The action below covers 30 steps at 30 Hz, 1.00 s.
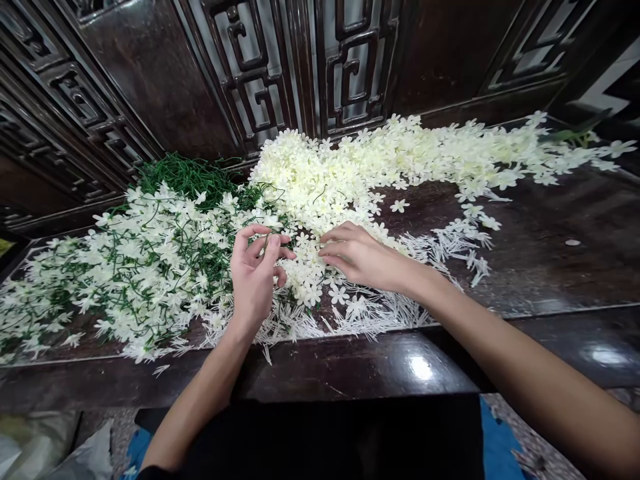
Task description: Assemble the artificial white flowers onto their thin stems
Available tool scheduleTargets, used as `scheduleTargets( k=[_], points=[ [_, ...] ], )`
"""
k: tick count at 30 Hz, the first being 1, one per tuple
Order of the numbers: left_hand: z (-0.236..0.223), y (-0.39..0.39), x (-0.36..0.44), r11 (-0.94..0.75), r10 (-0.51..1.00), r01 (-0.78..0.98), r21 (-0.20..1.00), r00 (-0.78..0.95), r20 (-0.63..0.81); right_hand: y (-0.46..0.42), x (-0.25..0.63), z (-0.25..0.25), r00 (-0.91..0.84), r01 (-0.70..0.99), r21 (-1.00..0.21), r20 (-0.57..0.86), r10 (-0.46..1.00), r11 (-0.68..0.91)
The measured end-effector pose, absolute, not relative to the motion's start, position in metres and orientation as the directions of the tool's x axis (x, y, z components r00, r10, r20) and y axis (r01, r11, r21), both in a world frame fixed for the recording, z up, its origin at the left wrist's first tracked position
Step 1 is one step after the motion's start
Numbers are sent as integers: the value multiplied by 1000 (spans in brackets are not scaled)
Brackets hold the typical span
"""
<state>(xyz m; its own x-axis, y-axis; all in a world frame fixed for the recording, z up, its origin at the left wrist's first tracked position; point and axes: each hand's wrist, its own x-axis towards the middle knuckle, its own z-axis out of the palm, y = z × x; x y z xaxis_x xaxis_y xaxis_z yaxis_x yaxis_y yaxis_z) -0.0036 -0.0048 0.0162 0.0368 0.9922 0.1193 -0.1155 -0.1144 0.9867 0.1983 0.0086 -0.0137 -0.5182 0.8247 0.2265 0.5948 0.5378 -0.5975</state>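
My left hand [257, 270] is raised over the heap, thumb and forefinger pinched on a thin green stem [268, 241], mostly hidden by the fingers. Facing it, my right hand [353, 255] reaches in from the right with bent, slightly parted fingers. Its fingertips are right at the loose white artificial blossoms [310, 277], and I see nothing clearly held in them. Left of my left hand lies a pile of white flowers on green stems [165, 253]. Behind both hands spreads a large heap of loose cream-white blossoms [320, 173].
Bare green plastic stems [185, 177] are bunched at the back left. Thin white sticks [390, 313] lie scattered near the front edge of the dark wooden bench [540, 267]. A carved wooden backrest [175, 80] rises behind. Bags [40, 440] sit on the floor at lower left.
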Motion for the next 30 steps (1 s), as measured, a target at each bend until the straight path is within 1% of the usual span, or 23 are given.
scheduleTargets(
  k=[3, 6, 8, 10, 12, 14, 18, 21, 26, 30],
  points=[
    [15, -4, -3, -164, 984, -90, 982, 56, 169, 10, 199, -22, -526, 650, -518, 221, 821, 556],
    [13, -4, -3, -201, 977, -9, 980, 66, 201, 15, 202, -22, -485, 653, -519, 274, 831, 552],
    [12, -4, -3, -223, 973, 45, 974, 73, 220, 17, 202, -19, -424, 636, -558, 325, 846, 533],
    [12, -5, -3, -244, 968, 98, 965, 87, 236, 16, 202, -13, -336, 610, -630, 345, 877, 481],
    [12, -5, -2, -262, 962, 155, 952, 123, 245, 14, 200, -6, -250, 564, -717, 324, 912, 410],
    [12, -5, -2, -286, 951, 194, 938, 176, 253, 11, 198, 1, -212, 493, -798, 276, 938, 346],
    [10, -4, 0, -330, 928, 233, 915, 258, 269, 8, 197, 11, -260, 260, -933, 179, 949, 247],
    [8, -3, 1, -355, 913, 226, 907, 291, 285, 7, 196, 13, -303, 113, -977, 137, 943, 178],
    [8, -3, 1, -349, 904, 190, 918, 327, 276, 5, 194, 12, -339, 37, -989, 124, 933, 145],
    [9, -4, 2, -318, 909, 138, 938, 325, 260, 3, 192, 11, -351, 50, -985, 137, 926, 164]
  ],
)
